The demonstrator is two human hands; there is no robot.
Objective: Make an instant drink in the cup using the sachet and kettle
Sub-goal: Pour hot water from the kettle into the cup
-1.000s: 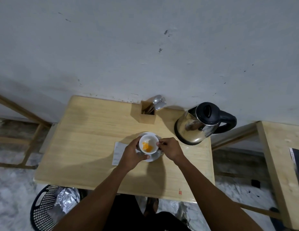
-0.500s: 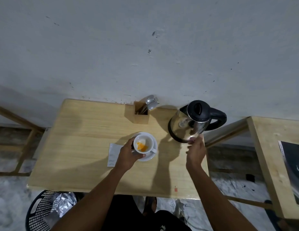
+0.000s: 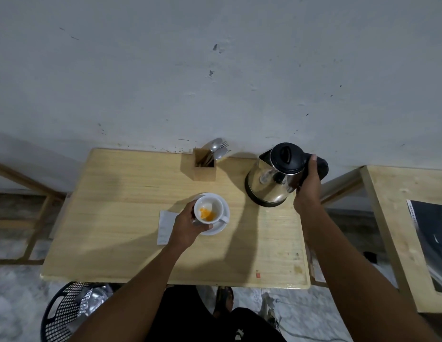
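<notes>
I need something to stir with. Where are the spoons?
In the head view, the spoons stand in a wooden holder at the table's far edge by the wall, left of the kettle.

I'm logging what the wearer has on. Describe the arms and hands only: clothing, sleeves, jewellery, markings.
Both forearms are bare up to the frame edge: no sleeves show. The left hand and right hand wear no gloves, and no watch, bracelet or ring can be seen on either. No markings or tattoos stand out on the arms. The fingers are uncovered too.
</notes>
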